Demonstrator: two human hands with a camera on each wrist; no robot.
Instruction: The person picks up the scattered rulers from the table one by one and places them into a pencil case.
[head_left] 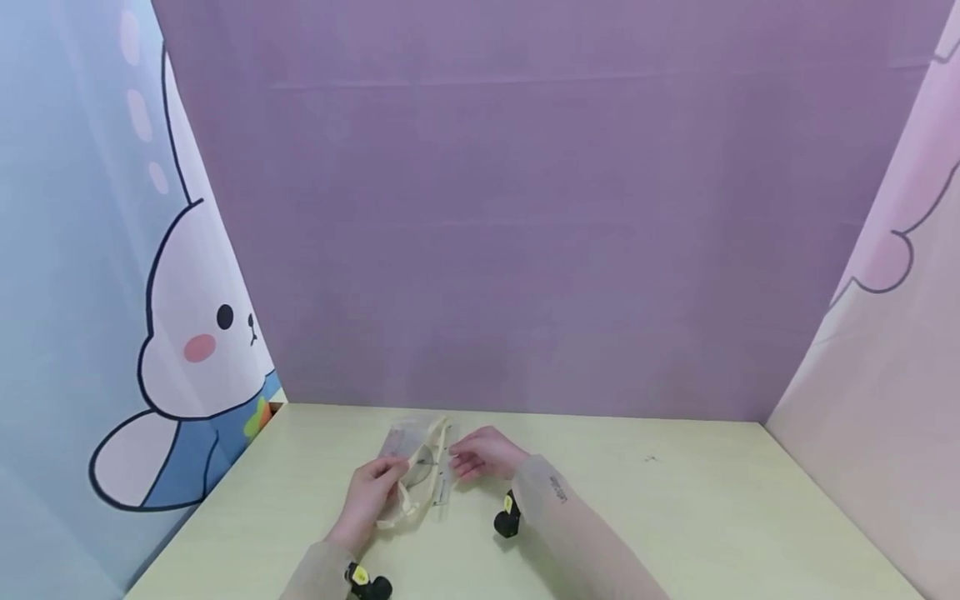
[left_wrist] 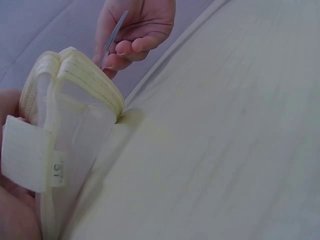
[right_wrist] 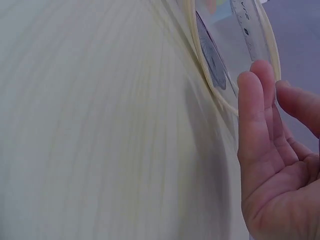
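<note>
My left hand (head_left: 369,492) grips the near-left side of a see-through zip pouch (head_left: 397,517) with cream fabric edging. In the left wrist view, the pouch's cream zip edge (left_wrist: 87,75) stands up, and a white tab and a small label show on its side. A round, dark-marked protractor (right_wrist: 211,52) shows through the pouch opening. At the pouch's right side, my right hand (head_left: 487,452) pinches a clear ruler (left_wrist: 115,37), seen nearly edge-on in the left wrist view. How much of the ruler lies inside the pouch is hard to tell.
The pale wood-grain table (head_left: 675,517) extends to both sides. A purple cloth wall (head_left: 525,233) rises behind it, with a blue cartoon-print curtain (head_left: 67,250) at left and a pink-white one (head_left: 892,375) at right. A small dark mark (head_left: 650,458) lies on the table at right.
</note>
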